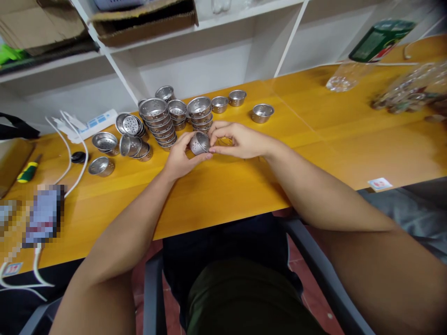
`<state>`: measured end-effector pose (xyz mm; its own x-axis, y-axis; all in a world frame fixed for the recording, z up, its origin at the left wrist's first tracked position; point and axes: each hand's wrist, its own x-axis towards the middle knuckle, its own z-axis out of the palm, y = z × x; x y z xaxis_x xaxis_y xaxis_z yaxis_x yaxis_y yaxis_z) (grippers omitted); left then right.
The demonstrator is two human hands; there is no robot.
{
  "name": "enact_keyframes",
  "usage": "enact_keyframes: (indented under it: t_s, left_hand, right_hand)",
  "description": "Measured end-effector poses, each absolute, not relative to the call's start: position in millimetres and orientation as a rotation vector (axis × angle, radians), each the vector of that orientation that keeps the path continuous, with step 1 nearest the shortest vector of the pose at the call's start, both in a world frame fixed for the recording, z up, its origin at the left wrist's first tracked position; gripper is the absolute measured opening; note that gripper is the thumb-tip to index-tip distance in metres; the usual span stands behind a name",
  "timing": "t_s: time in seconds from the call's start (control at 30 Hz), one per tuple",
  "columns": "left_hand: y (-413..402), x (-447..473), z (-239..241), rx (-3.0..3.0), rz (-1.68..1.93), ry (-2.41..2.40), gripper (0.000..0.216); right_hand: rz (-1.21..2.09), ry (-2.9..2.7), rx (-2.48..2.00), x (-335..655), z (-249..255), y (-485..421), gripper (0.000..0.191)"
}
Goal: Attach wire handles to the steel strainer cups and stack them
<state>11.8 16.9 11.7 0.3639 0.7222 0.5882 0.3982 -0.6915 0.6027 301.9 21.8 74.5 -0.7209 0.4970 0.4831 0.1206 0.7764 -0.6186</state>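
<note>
Between my two hands is a small perforated metal strainer cup, tilted so that its round side shows. My left hand grips it from the left, thumb along the near side and fingers behind. On the other side my right hand pinches the cup's right edge with bent fingers and thumb. Just behind my hands rise two tall stacks of similar strainer cups, the left stack and the right stack. A yellowish ring-like patch under my right fingers cannot be made out.
Tilted strainer cups and a single cup lie at left; another cup stands at right. A power strip, white cables, a screwdriver and a pixelated object are farther left. A plastic bottle is at right.
</note>
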Motion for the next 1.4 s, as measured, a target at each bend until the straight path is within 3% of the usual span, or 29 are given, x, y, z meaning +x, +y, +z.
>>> enact_keyframes:
  t_s: [0.13, 0.27, 0.53, 0.67, 0.83, 0.87, 0.93, 1.03, 1.17, 1.3, 1.4]
  left_hand:
    - [19, 10, 14, 2.326, 1.252, 1.021, 0.097]
    - [19, 8, 15, 2.324, 1.262, 1.016, 0.095]
    - [25, 15, -8, 2.114, 1.365, 0.838, 0.099]
    - [28, 14, -11, 2.035, 1.464, 0.904, 0.105]
    - [29, 13, -13, 2.008, 1.453, 1.005, 0.094]
    - [29, 14, -15, 1.968, 1.447, 0.997, 0.096]
    - [31, 17, -19, 1.884, 1.417, 0.934, 0.099]
    - [32, 22, -22, 1.832, 1.369, 0.795, 0.091]
    - [32, 21, -21, 1.883, 1.359, 0.704, 0.074]
    - [35, 18, -26, 1.918, 1.400, 0.805, 0.074]
    - [40, 15, -35, 1.929, 1.402, 0.947, 0.083]
  right_hand:
    - [0.706, -2.278, -0.493, 299, 70, 22, 0.028]
    - [0.743, -2.185, -0.523, 296, 67, 23, 0.040]
    - [1.187, -1.818, -0.466, 310, 74, 34, 0.063]
    - [0.961, -1.950, -0.813, 324, 62, 50, 0.057]
    - [0.556, -2.370, -1.181, 337, 47, 64, 0.028]
    - [0.505, -2.360, -1.197, 337, 47, 62, 0.029]
    - [0.504, -2.305, -1.119, 333, 50, 56, 0.056]
    - [0.778, -2.250, -0.864, 317, 53, 45, 0.091]
    - [0.914, -2.047, -0.709, 299, 48, 40, 0.099]
    - [0.643, -1.878, -0.758, 301, 58, 51, 0.105]
    - [0.433, -1.825, -0.861, 302, 82, 66, 0.094]
